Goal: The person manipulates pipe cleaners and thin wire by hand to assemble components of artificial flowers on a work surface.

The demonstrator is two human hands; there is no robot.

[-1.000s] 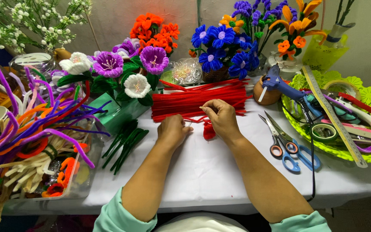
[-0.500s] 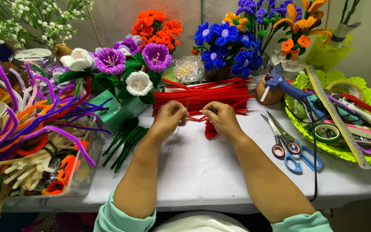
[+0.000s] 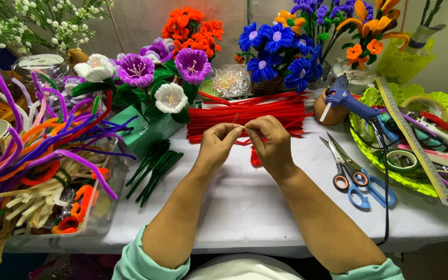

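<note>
A thin red pipe cleaner [image 3: 236, 120] sits pinched between the two hands above the white table [image 3: 245, 207], its visible end poking up toward one o'clock from the fingertips; the rest is hidden, so its full long axis cannot be told, though a red tuft [image 3: 255, 157] shows below the right hand and may belong to it. The left hand [image 3: 217, 147] has thumb and forefinger pressed together on the strand from the nine o'clock side, and the right hand [image 3: 270, 142] meets it from three o'clock, its fingers likewise clamped on the same piece, so both hands are equally near and touch at the fingertips. Just beyond them, at twelve o'clock, lies a bundle of red pipe cleaners [image 3: 250, 111] with its length running left to right. At three o'clock rest two pairs of scissors [image 3: 352, 171], and past them a blue glue gun [image 3: 346, 99] and a green tray [image 3: 421, 181] of tools. At nine o'clock lie dark green stems [image 3: 154, 168] and a clear tub [image 3: 99, 218] of mixed pipe cleaners. Handmade flowers [image 3: 190, 62] line the back.
</note>
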